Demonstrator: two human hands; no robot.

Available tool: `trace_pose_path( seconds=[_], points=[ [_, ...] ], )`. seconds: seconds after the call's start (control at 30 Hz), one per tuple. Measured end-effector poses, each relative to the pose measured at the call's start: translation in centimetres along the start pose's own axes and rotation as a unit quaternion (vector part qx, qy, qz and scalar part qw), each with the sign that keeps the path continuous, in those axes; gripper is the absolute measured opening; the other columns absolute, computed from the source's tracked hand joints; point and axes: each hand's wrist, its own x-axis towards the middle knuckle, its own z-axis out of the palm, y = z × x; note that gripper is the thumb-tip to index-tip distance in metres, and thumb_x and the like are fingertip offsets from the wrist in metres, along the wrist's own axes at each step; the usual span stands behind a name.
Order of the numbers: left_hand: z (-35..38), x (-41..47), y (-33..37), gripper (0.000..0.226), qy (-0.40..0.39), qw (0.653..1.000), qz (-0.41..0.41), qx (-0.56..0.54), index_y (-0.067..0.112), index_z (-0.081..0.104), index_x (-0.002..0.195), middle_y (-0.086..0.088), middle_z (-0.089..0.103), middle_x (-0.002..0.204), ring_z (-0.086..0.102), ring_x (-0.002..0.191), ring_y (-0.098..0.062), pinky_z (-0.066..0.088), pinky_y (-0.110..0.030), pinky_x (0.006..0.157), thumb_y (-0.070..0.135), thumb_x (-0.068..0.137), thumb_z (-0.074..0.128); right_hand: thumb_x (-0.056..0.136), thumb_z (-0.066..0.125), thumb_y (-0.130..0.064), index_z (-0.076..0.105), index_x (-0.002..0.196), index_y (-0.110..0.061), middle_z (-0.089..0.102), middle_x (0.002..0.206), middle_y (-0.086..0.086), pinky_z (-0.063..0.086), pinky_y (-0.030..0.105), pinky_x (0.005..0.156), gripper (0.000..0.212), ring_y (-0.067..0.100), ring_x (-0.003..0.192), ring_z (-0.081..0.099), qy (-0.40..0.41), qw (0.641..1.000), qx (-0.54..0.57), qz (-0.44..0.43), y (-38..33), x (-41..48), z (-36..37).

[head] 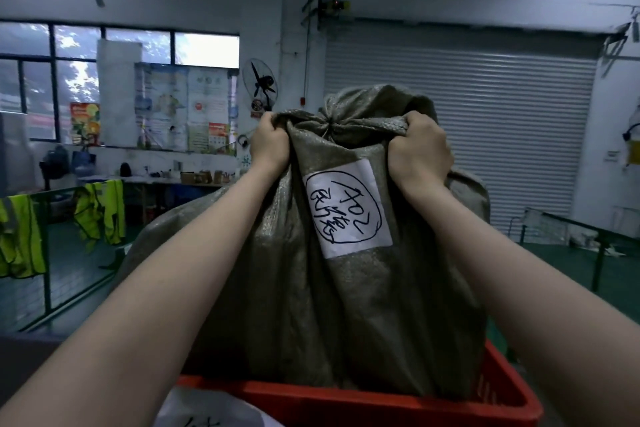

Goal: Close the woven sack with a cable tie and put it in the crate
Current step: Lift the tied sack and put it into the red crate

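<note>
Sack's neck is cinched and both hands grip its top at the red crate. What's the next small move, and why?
Probably lower the sack straight down until it settles in the crate, then let go. Its neck is already cinched, the left hand and right hand grip the top folds, and its base is already behind the crate's near wall.

Dim, bluish interior; daylight from windows [117, 48] at left, slightly blown out. Soft focus throughout, wide-angle bending at edges.
</note>
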Motion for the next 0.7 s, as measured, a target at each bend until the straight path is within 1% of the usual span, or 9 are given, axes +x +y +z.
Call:
trace_pose_path(
  seconds=[0.07,0.13,0.2,0.33,0.47,0.53,0.6,0.67,0.7],
  points=[
    [-0.2,-0.2,-1.1,0.031,-0.025,0.999,-0.010,0.021,-0.003,0.054,0.114,-0.022,0.060,0.120,0.054,0.111,-0.033,0.042,-0.034,0.087,0.001,0.091,0.035,0.080,0.040,-0.002,0.060,0.103,-0.005,0.062,0.113,0.014,0.039,0.038,0.077,0.030,0.035,0.106,0.054,-0.031,0.999,-0.030,0.008,0.5,-0.1,0.5],
    [-0.1,-0.9,-2.8,0.031,-0.058,0.997,-0.024,0.045,-0.002,0.054,0.115,-0.023,0.059,0.121,0.054,0.112,-0.035,0.041,-0.036,0.092,0.002,0.091,0.034,0.082,0.040,-0.003,0.061,0.108,-0.007,0.062,0.117,0.015,0.042,0.039,0.083,0.033,0.036,0.110,0.054,-0.060,0.997,-0.049,0.027,1.3,-0.9,1.4],
    [0.1,-2.0,-4.6,0.032,-0.078,0.994,-0.050,0.064,0.000,0.053,0.118,-0.022,0.058,0.124,0.053,0.114,-0.035,0.041,-0.037,0.094,0.004,0.092,0.034,0.083,0.041,-0.004,0.061,0.108,-0.006,0.063,0.118,0.016,0.043,0.039,0.084,0.033,0.035,0.110,0.056,-0.086,0.994,-0.064,0.033,1.9,-2.1,2.3],
    [-0.4,-3.9,-8.3,0.032,-0.092,0.987,-0.087,0.100,0.001,0.053,0.120,-0.022,0.056,0.127,0.051,0.116,-0.035,0.041,-0.036,0.093,0.006,0.094,0.034,0.084,0.042,-0.005,0.061,0.105,-0.006,0.063,0.117,0.018,0.044,0.038,0.084,0.029,0.036,0.110,0.057,-0.146,0.985,-0.083,0.038,2.6,-4.2,4.5],
    [-2.1,-5.8,-12.2,0.026,-0.150,0.968,-0.111,0.166,0.005,0.055,0.112,-0.022,0.059,0.121,0.054,0.109,-0.036,0.042,-0.037,0.089,0.011,0.095,0.036,0.082,0.043,-0.006,0.061,0.099,-0.004,0.064,0.114,0.017,0.044,0.035,0.081,0.025,0.035,0.107,0.058,-0.215,0.972,-0.088,0.043,3.9,-7.4,6.6],
    [-3.4,-7.7,-14.2,0.019,-0.206,0.948,-0.111,0.215,0.008,0.055,0.101,-0.020,0.061,0.113,0.056,0.101,-0.033,0.042,-0.037,0.081,0.015,0.095,0.038,0.080,0.044,-0.007,0.061,0.089,-0.007,0.066,0.109,0.018,0.043,0.035,0.075,0.019,0.036,0.103,0.059,-0.259,0.960,-0.083,0.068,5.3,-9.9,7.2],
    [-4.6,-9.7,-16.0,0.014,-0.266,0.929,-0.087,0.244,0.012,0.051,0.091,-0.017,0.063,0.104,0.057,0.095,-0.030,0.039,-0.034,0.074,0.017,0.095,0.039,0.077,0.045,-0.010,0.056,0.077,-0.010,0.067,0.098,0.017,0.039,0.033,0.068,0.011,0.036,0.092,0.060,-0.297,0.945,-0.064,0.117,7.1,-12.4,7.5],
    [-5.2,-11.4,-16.8,0.015,-0.299,0.923,-0.063,0.232,0.010,0.052,0.093,-0.013,0.063,0.101,0.057,0.095,-0.028,0.040,-0.034,0.075,0.017,0.096,0.039,0.077,0.046,-0.012,0.056,0.074,-0.010,0.063,0.087,0.013,0.036,0.031,0.064,0.011,0.031,0.081,0.055,-0.313,0.930,-0.041,0.189,8.8,-14.4,7.2],
    [-5.2,-11.9,-16.6,0.014,-0.311,0.922,-0.053,0.226,0.011,0.052,0.093,-0.011,0.062,0.099,0.057,0.094,-0.027,0.039,-0.034,0.074,0.017,0.096,0.039,0.077,0.046,-0.013,0.057,0.074,-0.010,0.060,0.085,0.012,0.035,0.030,0.063,0.012,0.030,0.078,0.052,-0.311,0.923,-0.032,0.224,9.5,-14.9,6.9]
  ],
)
